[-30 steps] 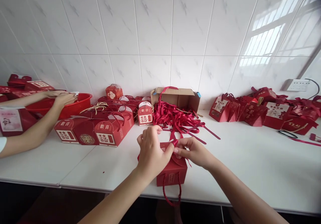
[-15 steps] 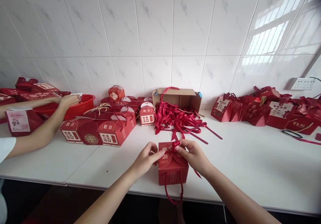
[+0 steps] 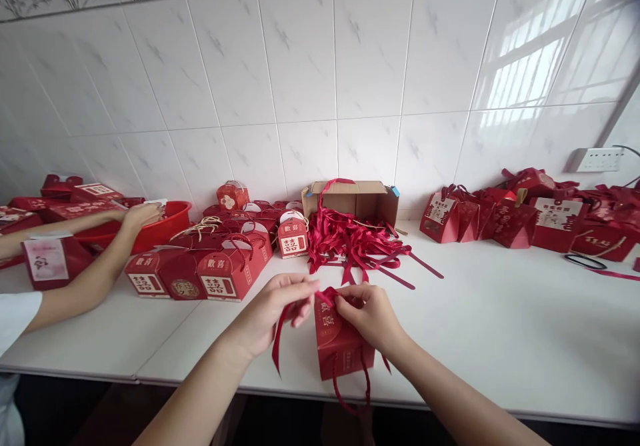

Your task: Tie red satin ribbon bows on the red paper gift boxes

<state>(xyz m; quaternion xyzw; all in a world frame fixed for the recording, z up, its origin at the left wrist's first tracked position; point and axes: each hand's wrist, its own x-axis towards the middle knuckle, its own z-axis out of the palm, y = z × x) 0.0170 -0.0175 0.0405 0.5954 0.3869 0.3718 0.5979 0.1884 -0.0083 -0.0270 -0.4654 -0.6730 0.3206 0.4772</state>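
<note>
More tiled wall is exposed than earlier. On the white counter, bare surface is left rightward; the red box is placed near the front edge. Between left hand, since shifted off the lid, and right hand, ribbon is pinched.

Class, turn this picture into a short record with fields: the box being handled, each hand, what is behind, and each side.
Red box: on the white counter, cord handle hanging in front
Left hand: pinches a red ribbon
Right hand: pinches ribbon at the box top
Behind: ribbon pile, open cardboard box
Left side: grouped boxes, red basin, co-worker's hand
Right side: more boxes
</note>
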